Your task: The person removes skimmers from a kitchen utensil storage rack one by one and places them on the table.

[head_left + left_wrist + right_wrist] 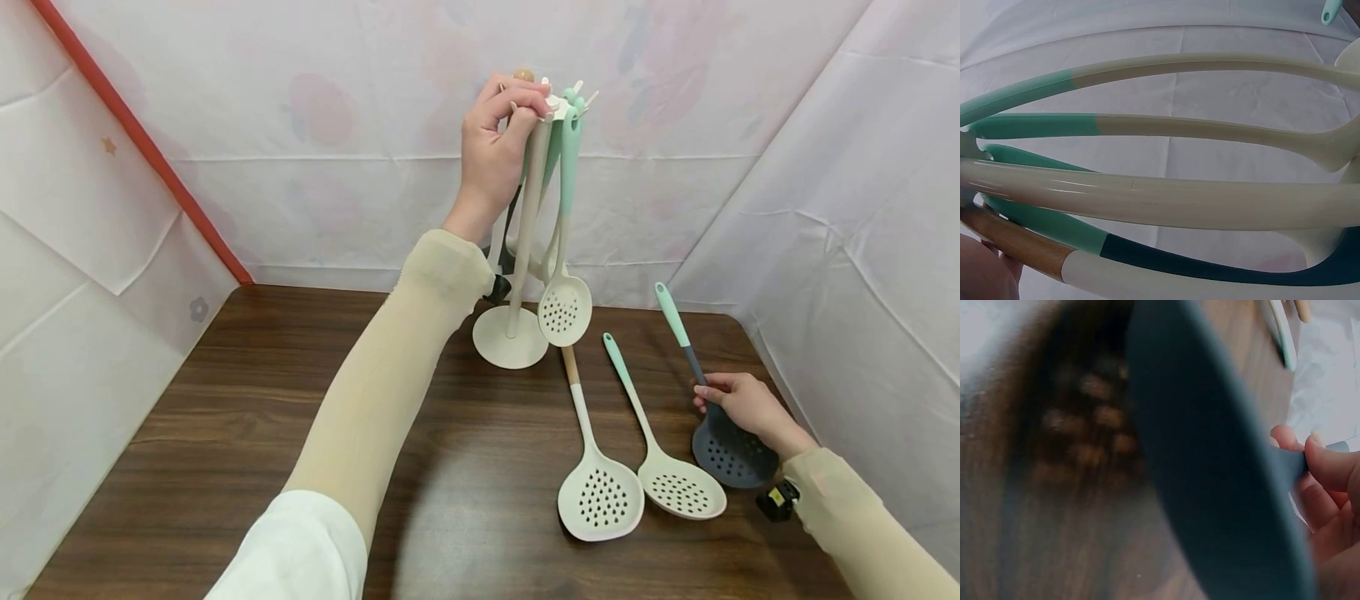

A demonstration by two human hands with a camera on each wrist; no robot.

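Nearest, the left hand [495, 142] curls its fingers around the top of the rack [517, 250], at twelve o'clock on the table [225, 433]; the right hand [742, 404] pinches the neck of the dark skimmer [723, 446] at four o'clock, its head resting on the wood; its long axis runs from five o'clock up to eleven, mint handle pointing away. Several utensils already hang; two pale skimmers [600, 492] [678, 483] lie flat at its nine o'clock, seemingly still to hang.

Three skimmers [645, 450] lie on the table [225, 433], right of the rack [525, 225].
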